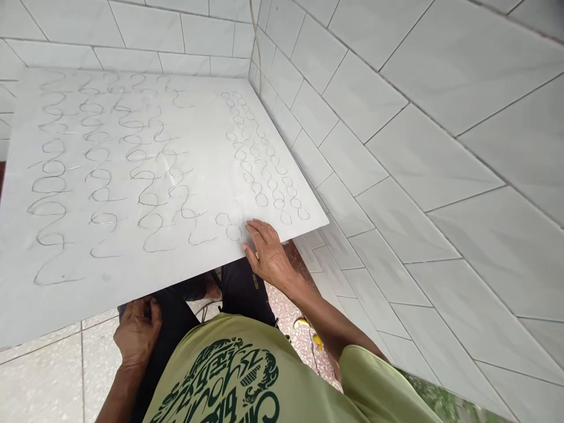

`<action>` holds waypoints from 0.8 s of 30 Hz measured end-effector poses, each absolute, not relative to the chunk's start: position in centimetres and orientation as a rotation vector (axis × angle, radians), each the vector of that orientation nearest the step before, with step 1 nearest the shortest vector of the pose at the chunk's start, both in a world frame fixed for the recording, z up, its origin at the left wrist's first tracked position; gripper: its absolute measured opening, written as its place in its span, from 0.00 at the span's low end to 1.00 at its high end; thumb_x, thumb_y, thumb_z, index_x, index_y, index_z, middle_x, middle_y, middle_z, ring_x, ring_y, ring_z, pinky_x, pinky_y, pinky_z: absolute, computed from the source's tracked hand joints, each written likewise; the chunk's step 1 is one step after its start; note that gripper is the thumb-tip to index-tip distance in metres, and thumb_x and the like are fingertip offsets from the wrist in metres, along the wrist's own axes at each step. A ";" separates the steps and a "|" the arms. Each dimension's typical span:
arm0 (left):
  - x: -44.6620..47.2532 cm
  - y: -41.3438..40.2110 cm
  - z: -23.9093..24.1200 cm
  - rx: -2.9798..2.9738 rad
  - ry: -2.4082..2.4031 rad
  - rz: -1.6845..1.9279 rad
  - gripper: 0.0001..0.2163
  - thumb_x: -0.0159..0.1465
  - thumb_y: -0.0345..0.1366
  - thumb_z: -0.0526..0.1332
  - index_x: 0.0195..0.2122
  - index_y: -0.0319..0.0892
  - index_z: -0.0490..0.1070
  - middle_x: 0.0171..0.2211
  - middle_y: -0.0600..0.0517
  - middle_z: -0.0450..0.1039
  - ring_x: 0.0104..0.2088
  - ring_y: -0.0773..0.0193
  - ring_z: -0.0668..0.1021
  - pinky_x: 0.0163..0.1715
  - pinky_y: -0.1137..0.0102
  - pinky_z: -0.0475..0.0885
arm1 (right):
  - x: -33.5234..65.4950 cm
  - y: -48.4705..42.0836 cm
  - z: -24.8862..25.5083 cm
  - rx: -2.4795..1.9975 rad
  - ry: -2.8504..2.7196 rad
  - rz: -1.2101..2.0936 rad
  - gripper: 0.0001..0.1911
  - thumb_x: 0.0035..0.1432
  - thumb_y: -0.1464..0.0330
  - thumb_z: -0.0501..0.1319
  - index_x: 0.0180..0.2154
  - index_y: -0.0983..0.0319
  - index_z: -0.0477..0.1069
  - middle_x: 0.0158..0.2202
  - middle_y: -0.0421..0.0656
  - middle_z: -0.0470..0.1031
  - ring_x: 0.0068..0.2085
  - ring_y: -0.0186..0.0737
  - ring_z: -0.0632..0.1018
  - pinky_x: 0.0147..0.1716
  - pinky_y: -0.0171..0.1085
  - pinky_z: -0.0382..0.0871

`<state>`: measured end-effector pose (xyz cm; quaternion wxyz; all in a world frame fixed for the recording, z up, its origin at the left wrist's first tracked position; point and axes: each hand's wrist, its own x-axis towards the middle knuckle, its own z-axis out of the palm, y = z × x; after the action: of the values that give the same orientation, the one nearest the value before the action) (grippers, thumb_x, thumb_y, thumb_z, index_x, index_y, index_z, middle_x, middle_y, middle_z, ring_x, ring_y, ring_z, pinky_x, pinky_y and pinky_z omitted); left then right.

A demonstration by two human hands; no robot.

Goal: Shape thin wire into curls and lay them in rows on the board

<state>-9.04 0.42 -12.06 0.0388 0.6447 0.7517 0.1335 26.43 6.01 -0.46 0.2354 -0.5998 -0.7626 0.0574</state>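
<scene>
A large white board (198, 135) lies across in front of me. Rows of thin dark curls, many shaped like an eight or an S, cover its left and middle; I cannot tell whether they are drawn or laid on. Smaller linked loops (255, 151) run down its right side. At the near edge, my right hand (267, 252) rests with fingers stretched over the board and thumb apart, beside a small loop (233, 232). My left hand (138, 332) is on my dark-clad leg below the board, its fingers curled in; what they hold, if anything, is hidden.
Tiled walls (396, 147) stand behind the board and along its right side. A thin cable (256, 41) hangs in the corner. Under the board are a speckled floor (48, 376), a bare foot (213, 290) and small yellow items (317, 341).
</scene>
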 end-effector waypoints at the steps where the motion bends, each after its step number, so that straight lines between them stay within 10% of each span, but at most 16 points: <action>1: -9.0 0.4 -12.0 1.974 2.302 0.405 0.15 0.72 0.45 0.53 0.43 0.42 0.75 0.40 0.47 0.77 0.40 0.56 0.78 0.32 0.68 0.63 | 26.3 5.8 -0.7 -1.633 -2.096 0.164 0.28 0.73 0.62 0.51 0.70 0.64 0.61 0.68 0.53 0.66 0.71 0.52 0.63 0.73 0.54 0.56; 13: -9.2 0.1 -12.3 1.989 2.363 0.373 0.16 0.72 0.46 0.52 0.43 0.41 0.75 0.37 0.49 0.75 0.36 0.59 0.77 0.31 0.68 0.62 | 25.4 3.7 -3.7 -1.481 -2.225 0.144 0.26 0.71 0.66 0.56 0.68 0.61 0.64 0.69 0.52 0.65 0.73 0.51 0.61 0.74 0.57 0.53; 24: -8.6 0.1 -11.3 1.965 2.272 0.432 0.16 0.70 0.45 0.54 0.43 0.40 0.76 0.39 0.46 0.77 0.40 0.53 0.79 0.34 0.64 0.69 | 26.7 2.5 -4.8 -1.337 -2.062 -0.042 0.17 0.68 0.77 0.58 0.53 0.60 0.78 0.51 0.48 0.82 0.55 0.50 0.80 0.58 0.53 0.74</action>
<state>-8.62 0.11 -11.34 0.0534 0.6467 0.7474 0.1423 26.75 2.50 -4.78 0.3352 -0.5126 -0.7903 -0.0162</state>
